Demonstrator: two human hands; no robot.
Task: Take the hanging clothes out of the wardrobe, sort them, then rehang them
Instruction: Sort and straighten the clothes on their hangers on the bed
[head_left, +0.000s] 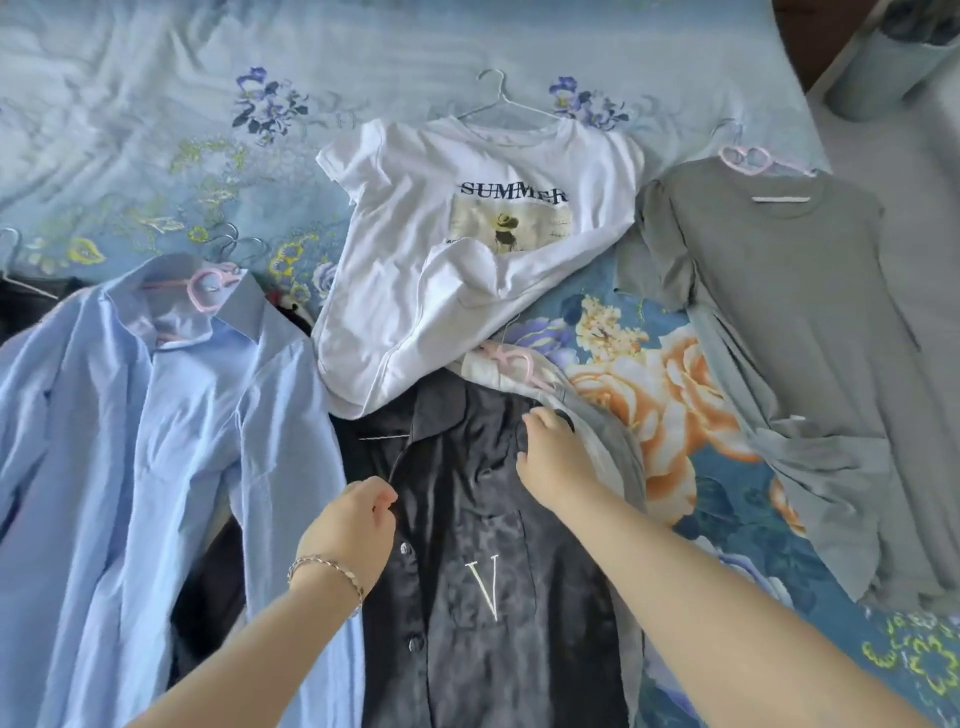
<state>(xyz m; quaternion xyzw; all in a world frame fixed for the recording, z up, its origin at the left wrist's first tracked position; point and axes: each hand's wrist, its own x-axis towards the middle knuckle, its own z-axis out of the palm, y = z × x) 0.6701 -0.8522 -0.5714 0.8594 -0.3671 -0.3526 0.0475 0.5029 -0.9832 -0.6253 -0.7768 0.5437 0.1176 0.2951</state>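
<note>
A dark satin shirt (467, 519) with a white "V" on its pocket lies front-up on the bed in front of me. My left hand (353, 525) pinches its button placket near the collar. My right hand (553, 457) grips its right shoulder, where a grey garment (618, 457) on a pink hanger (511, 358) lies underneath. To the left lies a light blue shirt (156, 441) on a pink hanger. A white "SUMMER" T-shirt (467, 249) on a white wire hanger lies behind. A grey dress (795, 338) on a pink hanger lies at the right.
The bed has a blue floral sheet (156, 130). More dark clothes with hangers (31, 296) show at the far left. A grey floor and a pale cylindrical container (878, 57) lie beyond the bed's right edge.
</note>
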